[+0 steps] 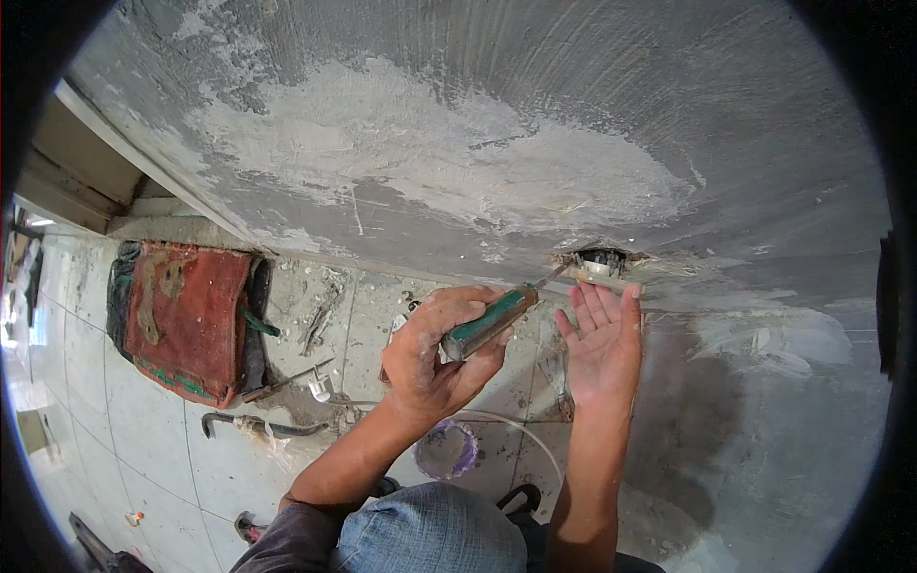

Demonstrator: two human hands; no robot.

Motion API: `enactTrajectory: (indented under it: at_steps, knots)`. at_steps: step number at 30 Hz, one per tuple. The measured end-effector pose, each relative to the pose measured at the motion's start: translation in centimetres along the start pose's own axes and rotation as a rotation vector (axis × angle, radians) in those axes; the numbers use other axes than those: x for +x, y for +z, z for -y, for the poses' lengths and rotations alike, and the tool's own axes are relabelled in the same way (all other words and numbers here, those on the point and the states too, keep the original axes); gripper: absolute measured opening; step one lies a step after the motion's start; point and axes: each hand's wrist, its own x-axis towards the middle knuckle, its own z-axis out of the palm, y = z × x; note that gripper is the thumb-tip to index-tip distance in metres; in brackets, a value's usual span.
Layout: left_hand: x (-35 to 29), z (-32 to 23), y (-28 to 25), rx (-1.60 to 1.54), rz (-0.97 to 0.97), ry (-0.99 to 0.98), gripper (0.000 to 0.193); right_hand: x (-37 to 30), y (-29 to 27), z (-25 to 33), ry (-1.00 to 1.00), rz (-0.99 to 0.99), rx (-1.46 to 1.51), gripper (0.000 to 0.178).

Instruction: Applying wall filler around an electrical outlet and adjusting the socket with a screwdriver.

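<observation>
My left hand (420,355) is wrapped round the green and brown handle of a screwdriver (489,323). Its thin shaft slants up to the left edge of a rough socket opening (602,262) low in the grey wall. Whether the tip touches anything inside is too small to tell. Just beneath that opening, my right hand (604,355) lies palm up with fingers stretched out and thumb to the right. Nothing is visible on its palm, and its fingertips are close to the opening's lower edge.
A worn red bag (191,320) lies on the dusty tiled floor at left. Near it are a curved pry bar (263,426) and a white plug (320,386) with a trailing cable. A purple-rimmed tub (447,450) stands between my forearms. Pale plaster (420,143) patches the wall.
</observation>
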Motion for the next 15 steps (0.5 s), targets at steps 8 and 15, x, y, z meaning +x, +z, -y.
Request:
enactTrajectory:
  at_steps: [8,15]
  knots:
    - [0.17,0.10,0.18,-0.012,0.012,-0.007,0.041,0.01,0.22,-0.14,-0.007,0.002,0.009,0.094]
    - [0.66,-0.37,0.58,-0.046,-0.002,-0.034,0.039,0.29,0.58,-0.18,-0.012,-0.066,0.158,0.097]
